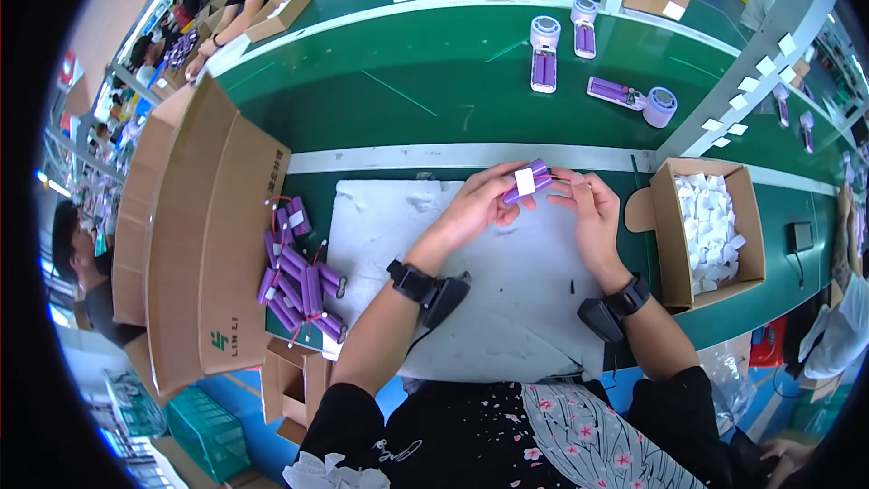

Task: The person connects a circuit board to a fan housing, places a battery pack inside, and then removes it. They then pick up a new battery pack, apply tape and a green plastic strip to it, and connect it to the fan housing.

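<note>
Above the white mat (507, 308), my left hand (480, 204) is closed on a purple battery pack (540, 172). A blank white square sticker (525, 182) lies on the pack's upper face. Thin red wires (561, 177) run from its right end to my right hand (590, 213), whose thumb and fingertips close around them. A heap of similar purple battery packs (303, 281) with red wires and small white connectors lies left of the mat.
A large cardboard box (195, 244) stands at the left. At the right, an open carton (756, 254) holds white paper pieces (711, 226). Beyond a pale rail, several lilac round-headed devices (544, 59) lie on the green conveyor (362, 81). Co-workers sit at the far left.
</note>
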{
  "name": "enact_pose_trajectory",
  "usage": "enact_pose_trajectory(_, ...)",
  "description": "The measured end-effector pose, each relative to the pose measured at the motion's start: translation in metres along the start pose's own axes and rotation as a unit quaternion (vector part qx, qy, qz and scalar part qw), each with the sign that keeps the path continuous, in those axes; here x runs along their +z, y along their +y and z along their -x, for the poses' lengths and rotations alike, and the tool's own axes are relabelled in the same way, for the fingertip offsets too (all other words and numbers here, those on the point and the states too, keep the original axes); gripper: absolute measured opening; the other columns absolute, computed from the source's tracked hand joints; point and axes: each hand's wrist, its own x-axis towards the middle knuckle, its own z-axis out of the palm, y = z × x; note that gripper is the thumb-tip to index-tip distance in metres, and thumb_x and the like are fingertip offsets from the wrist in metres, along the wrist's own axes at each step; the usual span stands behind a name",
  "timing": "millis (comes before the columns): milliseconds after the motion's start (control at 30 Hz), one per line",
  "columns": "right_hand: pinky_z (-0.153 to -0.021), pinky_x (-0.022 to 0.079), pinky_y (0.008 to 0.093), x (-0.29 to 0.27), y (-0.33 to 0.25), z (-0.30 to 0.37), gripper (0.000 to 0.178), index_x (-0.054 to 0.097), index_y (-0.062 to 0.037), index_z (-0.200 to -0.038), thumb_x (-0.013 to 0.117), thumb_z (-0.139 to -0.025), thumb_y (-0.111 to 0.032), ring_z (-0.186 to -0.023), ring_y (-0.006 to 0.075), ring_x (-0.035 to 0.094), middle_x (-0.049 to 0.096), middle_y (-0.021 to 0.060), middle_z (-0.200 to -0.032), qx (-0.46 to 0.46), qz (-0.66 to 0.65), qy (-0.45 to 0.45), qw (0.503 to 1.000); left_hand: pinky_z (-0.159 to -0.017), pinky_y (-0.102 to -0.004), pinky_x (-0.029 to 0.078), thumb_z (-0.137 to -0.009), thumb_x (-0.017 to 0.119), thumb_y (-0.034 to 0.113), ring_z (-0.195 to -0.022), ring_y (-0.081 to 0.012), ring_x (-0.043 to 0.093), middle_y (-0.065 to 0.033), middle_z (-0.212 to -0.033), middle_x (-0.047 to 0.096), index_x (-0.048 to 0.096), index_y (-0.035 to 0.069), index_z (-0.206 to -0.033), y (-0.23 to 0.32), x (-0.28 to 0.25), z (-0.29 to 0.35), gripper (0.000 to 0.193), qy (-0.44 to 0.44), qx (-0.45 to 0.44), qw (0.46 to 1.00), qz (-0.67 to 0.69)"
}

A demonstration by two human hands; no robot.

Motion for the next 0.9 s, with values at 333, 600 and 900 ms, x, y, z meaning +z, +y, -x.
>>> enact_pose_trajectory(333, -0.077, 0.057, 0.0344, 0.000, -0.020, 0.003, 0.032, 0.055, 0.0034, -0.096, 0.039, -0.103, -0.024, -0.093, 0.0267, 0.068, 0.065, 0.0205, -0.109, 0.059, 0.004, -0.017, 0.998, -0.055, -0.0255, 0.045, -0.094, 0.040, 0.004, -0.071, -0.0146, 0.059, -0.0117, -0.106, 0.061, 0.042, 0.002, -0.139, 0.011, 0.015, 0.019, 0.045, 0.038, 0.036, 0.997, -0.053)
enact_pose_trajectory(600, -0.075, 0.058, 0.0341, -0.008, -0.018, 0.002, 0.032, 0.053, 0.0022, -0.096, 0.039, -0.104, -0.025, -0.090, 0.0256, 0.069, 0.066, 0.0203, -0.106, 0.071, 0.027, -0.027, 0.997, -0.054, -0.0237, 0.044, -0.092, 0.040, 0.000, -0.066, -0.0110, 0.058, -0.0077, -0.089, 0.062, 0.050, 0.004, -0.134, 0.014, 0.020, 0.023, 0.043, 0.068, 0.037, 0.993, -0.085)
enact_pose_trajectory(900, -0.070, 0.059, 0.0332, -0.001, -0.025, 0.004, 0.032, 0.052, 0.0008, -0.093, 0.039, -0.104, -0.027, -0.085, 0.0239, 0.069, 0.066, 0.0178, -0.100, 0.072, 0.041, -0.003, 0.997, -0.052, -0.0225, 0.040, -0.090, 0.039, -0.001, -0.062, -0.0081, 0.054, -0.0048, -0.079, 0.060, 0.057, 0.005, -0.126, 0.019, 0.020, 0.022, 0.041, 0.069, 0.027, 0.997, -0.036)
